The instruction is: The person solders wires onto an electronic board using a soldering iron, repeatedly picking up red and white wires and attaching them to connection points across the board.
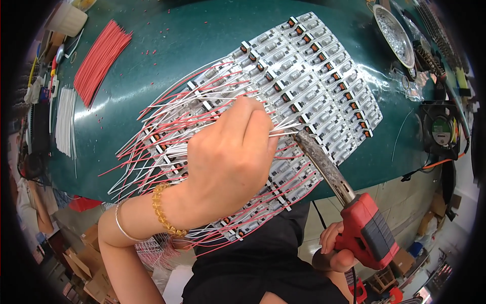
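L hand [230, 152] closed w/ white wires [176, 150], R hand [340, 260] curled rnd soldering iron [368, 230]

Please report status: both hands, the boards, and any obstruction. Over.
Left hand: holding white wires. Right hand: holding red soldering iron, tip near left fingers. Circuit boards: red and white wires across left and lower parts. Left hand hides some boards.

The bare hands [230, 152] go with a yellow beaded bracelet [158, 209], a thin silvery bangle [117, 220] and black clothing [253, 268].

Green table [162, 50]: circuit-board panel [304, 91], red wire bundle [103, 63], white wire bundle [66, 121], metal dish [383, 33].
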Demonstrator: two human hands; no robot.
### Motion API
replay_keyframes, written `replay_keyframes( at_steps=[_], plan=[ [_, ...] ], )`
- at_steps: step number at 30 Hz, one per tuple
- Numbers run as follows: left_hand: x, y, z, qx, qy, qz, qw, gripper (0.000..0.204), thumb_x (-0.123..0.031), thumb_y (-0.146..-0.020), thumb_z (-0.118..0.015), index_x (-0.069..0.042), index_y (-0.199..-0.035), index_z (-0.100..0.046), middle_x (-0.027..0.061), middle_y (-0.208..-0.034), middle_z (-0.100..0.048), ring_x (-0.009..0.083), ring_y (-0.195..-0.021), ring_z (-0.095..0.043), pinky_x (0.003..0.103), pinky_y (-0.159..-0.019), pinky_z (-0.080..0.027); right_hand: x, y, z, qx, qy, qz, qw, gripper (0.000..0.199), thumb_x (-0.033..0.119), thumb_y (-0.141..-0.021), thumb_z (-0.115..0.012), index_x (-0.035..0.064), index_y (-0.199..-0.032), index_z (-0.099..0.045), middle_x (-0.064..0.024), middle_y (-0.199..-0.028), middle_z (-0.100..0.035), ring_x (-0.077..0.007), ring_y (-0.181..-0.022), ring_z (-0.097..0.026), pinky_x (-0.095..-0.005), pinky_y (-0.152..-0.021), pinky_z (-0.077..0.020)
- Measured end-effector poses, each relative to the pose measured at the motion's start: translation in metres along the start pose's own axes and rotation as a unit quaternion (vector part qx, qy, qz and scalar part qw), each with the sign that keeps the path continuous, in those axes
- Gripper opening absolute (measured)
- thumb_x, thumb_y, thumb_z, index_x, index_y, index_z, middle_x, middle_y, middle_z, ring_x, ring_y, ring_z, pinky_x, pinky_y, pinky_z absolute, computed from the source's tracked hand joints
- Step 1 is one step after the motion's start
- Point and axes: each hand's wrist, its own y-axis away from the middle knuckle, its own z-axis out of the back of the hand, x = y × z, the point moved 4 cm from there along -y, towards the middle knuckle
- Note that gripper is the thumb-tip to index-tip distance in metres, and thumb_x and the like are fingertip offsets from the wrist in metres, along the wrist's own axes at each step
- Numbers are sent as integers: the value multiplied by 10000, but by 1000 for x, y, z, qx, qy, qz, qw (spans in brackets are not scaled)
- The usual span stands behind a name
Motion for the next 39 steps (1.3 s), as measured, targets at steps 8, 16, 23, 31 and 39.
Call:
replay_keyframes(
  at_steps=[8,16,23,31,39],
  plan=[
    [-2,-1,1,3,-14,-4,1000,150,-38,-686,-613,11,-788,-516,100,-785,-502,212,-616,-548,301,-488,-443,-1,3,3,-8,-57,25,998,862,634,-783,-525,-83,-1231,-355,20,-470,-440,-110,-387,-434,-241,-415,-384],
    [8,-4,14,-6,20,-13,1000,135,-41,-705,-636,-1,-778,-530,92,-788,-513,211,-602,-537,307,-490,-432,14,-17,-9,63,-62,48,995,862,637,-790,-509,-87,-1227,-342,23,-454,-425,-107,-369,-423,-237,-400,-381],
    [-3,-11,43,6,166,111,980,86,3,-752,-641,-5,-761,-557,66,-808,-548,72,-534,-389,211,-462,-303,17,-7,-2,-1,-92,54,994,868,646,-791,-481,-102,-1207,-336,22,-443,-413,-96,-345,-400,-226,-378,-370],
    [-6,-2,1,22,92,95,991,87,-6,-722,-649,-2,-702,-565,52,-781,-566,88,-501,-433,228,-448,-341,8,8,8,-4,-1,22,1000,910,676,-757,-502,-96,-1215,-348,25,-443,-411,-100,-358,-416,-225,-395,-376],
    [-5,1,-1,22,100,71,992,116,-45,-701,-623,-20,-766,-530,90,-779,-526,252,-526,-535,338,-460,-409,-2,1,1,59,-62,15,996,837,641,-743,-565,-59,-1170,-398,10,-477,-449,-124,-387,-451,-251,-425,-393]
  ],
)
